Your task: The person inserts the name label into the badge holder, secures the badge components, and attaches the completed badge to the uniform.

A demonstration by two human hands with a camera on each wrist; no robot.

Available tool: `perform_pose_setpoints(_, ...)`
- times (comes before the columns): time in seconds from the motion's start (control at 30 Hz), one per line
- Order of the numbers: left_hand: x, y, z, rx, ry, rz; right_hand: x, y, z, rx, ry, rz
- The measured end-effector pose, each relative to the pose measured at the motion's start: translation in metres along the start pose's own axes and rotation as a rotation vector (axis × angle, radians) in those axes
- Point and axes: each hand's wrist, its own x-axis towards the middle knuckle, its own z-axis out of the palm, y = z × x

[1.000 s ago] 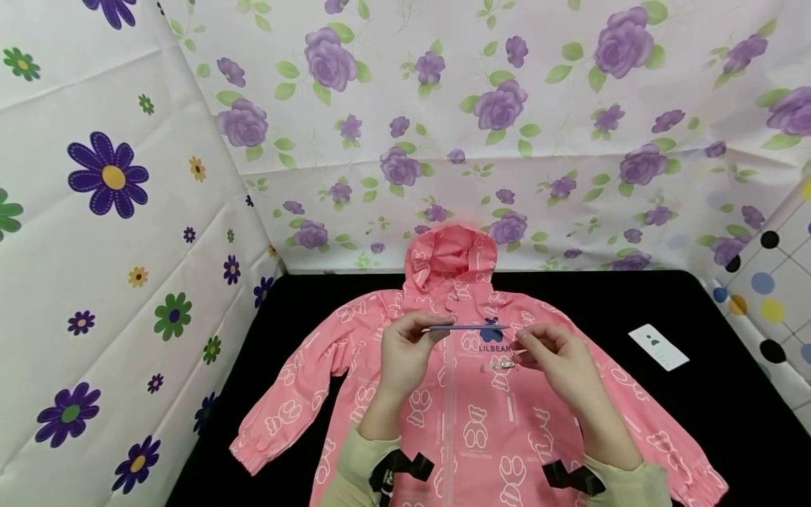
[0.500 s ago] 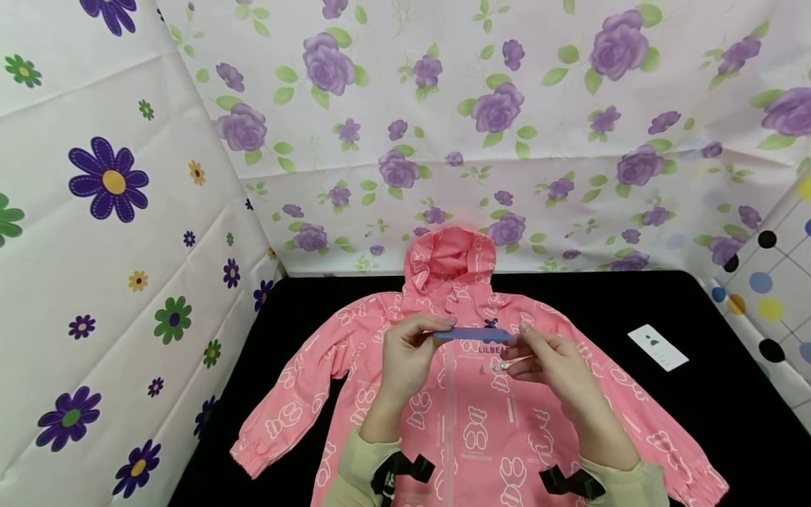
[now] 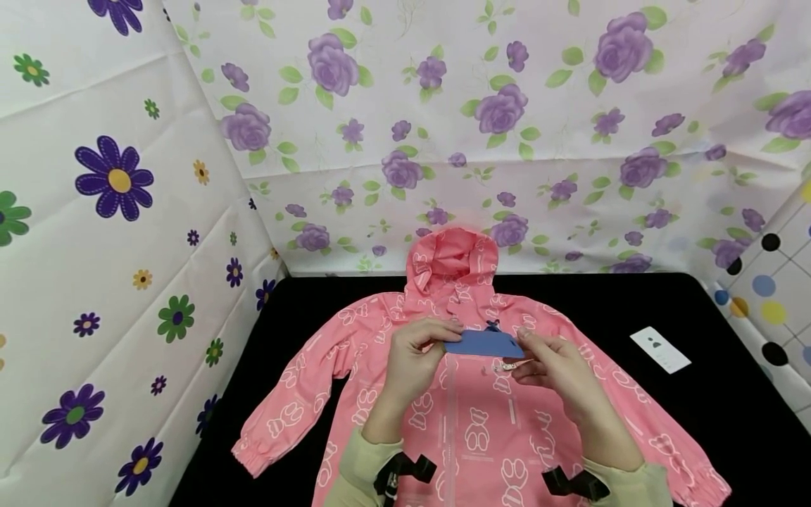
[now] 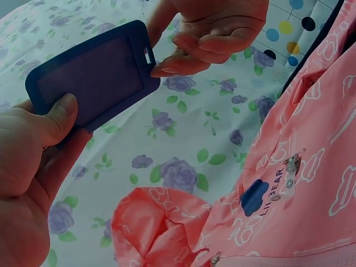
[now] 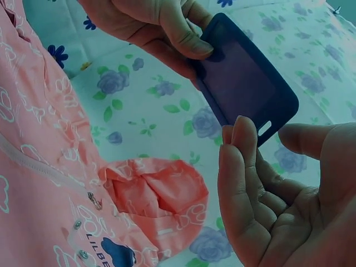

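Note:
A flat blue badge holder [image 3: 484, 343] with a slot at one end is held up over the pink hooded jacket [image 3: 475, 422]. My left hand [image 3: 415, 355] pinches the end without the slot, its thumb [image 4: 61, 117] lying on the front face. Around the slotted end, my right hand [image 3: 557, 362] has loosely bent fingers [image 5: 239, 183], their tips right at the holder's corner, with the thumb by the other edge. A small clip strap with metal snaps [image 4: 291, 172] lies on the jacket chest beside the LILBEAR print [image 4: 271, 192].
The jacket is spread on a black table [image 3: 304, 303], hood [image 3: 451, 253] toward the back and sleeves out to both sides. A white card [image 3: 660, 349] with a small figure print lies at the right. Flowered cloth walls [image 3: 380, 105] stand behind and at the left.
The badge holder has tilted from edge-on to showing its broad blue face. My right hand has come in closer around its slotted end, while the left keeps its grip.

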Motion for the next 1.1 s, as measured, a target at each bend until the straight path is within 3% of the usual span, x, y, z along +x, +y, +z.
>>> perform_pose_setpoints(0.13,0.0008,-0.0004,-0.0005,0.028,-0.042,0.059,0.0004,0.0013,-0.0006,0.003,-0.001,0.005)
perform_pose_setpoints(0.33,0.0014,0.0012,0.0009,0.036,-0.071,0.09,0.0,0.0014,-0.0009,-0.021,0.002,0.001)
perform_pose_setpoints(0.83,0.0001,0.003,0.0028,0.087,-0.083,0.085,0.0007,0.0021,-0.0022,0.015,-0.008,-0.012)
perform_pose_setpoints(0.97,0.0,0.0035,0.0036,0.049,-0.077,0.059,0.0004,0.0013,-0.0021,0.036,-0.009,-0.019)
perform_pose_setpoints(1.1,0.0,0.004,0.005,-0.024,-0.062,-0.036,-0.0008,0.0011,-0.002,0.055,-0.004,-0.023)
